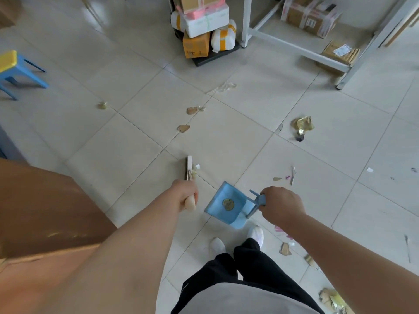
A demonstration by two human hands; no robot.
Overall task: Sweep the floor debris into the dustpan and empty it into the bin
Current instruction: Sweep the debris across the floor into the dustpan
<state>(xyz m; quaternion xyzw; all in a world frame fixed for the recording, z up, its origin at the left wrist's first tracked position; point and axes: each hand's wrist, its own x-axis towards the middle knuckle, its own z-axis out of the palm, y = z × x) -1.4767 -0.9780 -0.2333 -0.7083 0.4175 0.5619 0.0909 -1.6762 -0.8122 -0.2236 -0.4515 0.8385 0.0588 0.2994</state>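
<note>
The right hand (281,205) has its fingers curled round the handle of the blue dustpan (217,210), which is tilted above the pale tiled floor (136,91); whether its lip touches the tiles is hard to tell from this angle. A round gold piece (228,203) lies inside the pan. Just left of the dustpan, the left hand (184,194) grips the cream handle of a small brush (189,168), fingers wrapped tight, with the brush head pointing away from the person. Debris lies scattered beyond the dustpan: two brown scraps (183,128) further out, a crumpled gold wrapper (302,124) out to its right, and thin slivers (292,175) near its right side. Below the dustpan are the person's white shoes (256,234) (black trousers above them). Far beyond it stand stacked parcels (204,26), and far to its left a blue stool (15,71).
</note>
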